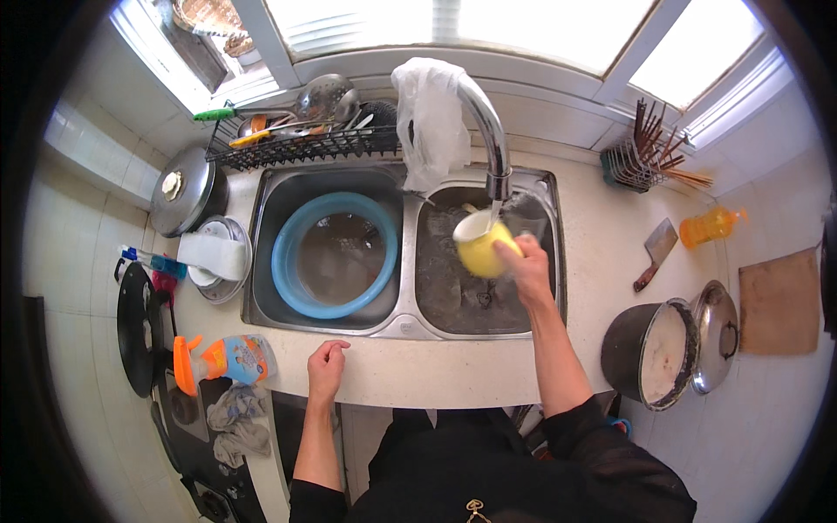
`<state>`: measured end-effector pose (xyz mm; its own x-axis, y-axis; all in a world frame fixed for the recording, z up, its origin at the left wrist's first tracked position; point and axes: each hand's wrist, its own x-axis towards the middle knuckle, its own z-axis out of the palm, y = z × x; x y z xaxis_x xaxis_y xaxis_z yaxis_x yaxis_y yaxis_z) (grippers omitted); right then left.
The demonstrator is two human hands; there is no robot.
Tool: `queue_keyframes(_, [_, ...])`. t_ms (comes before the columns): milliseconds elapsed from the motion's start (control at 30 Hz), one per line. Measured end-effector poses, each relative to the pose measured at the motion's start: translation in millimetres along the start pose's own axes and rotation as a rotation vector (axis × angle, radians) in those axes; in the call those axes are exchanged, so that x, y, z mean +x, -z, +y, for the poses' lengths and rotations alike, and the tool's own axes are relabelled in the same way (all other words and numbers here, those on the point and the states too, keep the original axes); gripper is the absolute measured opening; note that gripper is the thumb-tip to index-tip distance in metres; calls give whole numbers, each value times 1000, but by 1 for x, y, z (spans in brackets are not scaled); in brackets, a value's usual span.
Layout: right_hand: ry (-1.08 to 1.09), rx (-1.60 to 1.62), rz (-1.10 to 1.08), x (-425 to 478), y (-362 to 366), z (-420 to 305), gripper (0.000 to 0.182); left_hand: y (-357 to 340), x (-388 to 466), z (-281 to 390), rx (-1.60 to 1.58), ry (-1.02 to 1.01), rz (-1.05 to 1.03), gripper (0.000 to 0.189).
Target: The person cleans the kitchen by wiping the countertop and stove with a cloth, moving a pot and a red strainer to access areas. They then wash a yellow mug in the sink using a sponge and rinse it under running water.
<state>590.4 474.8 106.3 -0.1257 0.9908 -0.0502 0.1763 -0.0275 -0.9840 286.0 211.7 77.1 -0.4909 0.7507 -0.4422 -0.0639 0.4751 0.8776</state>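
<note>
My right hand (529,267) grips a yellow mug (484,252) with a white inside, tilted over the right sink basin (451,307). From the chrome faucet (498,157) a stream of water runs down to the mug. Water and a few indistinct items lie in the basin below it. Nothing shows in my left hand (327,364), which is loosely curled by the front of the countertop (418,372). Beyond it, a blue plastic basin (282,287) of cloudy water stands in the left sink basin (260,222).
Left are stacked plates (245,261), an orange-topped spray bottle (242,358) and a lidded pot (189,189). A wire utensil rack (294,149) stands behind. Right are a cleaver (657,252), a chopstick holder (631,163), a soap bottle (706,229) and a dark pot (631,353).
</note>
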Motion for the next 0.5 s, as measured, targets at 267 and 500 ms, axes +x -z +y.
queue_keyframes(267, [-289, -540, -261, 12, 29, -45, 38, 19, -13, -11, -12, -27, 37, 20])
queue_keyframes(500, [108, -1565, -497, 26, 43, -52, 28, 21, -23, -12, -109, 11, 36, 19])
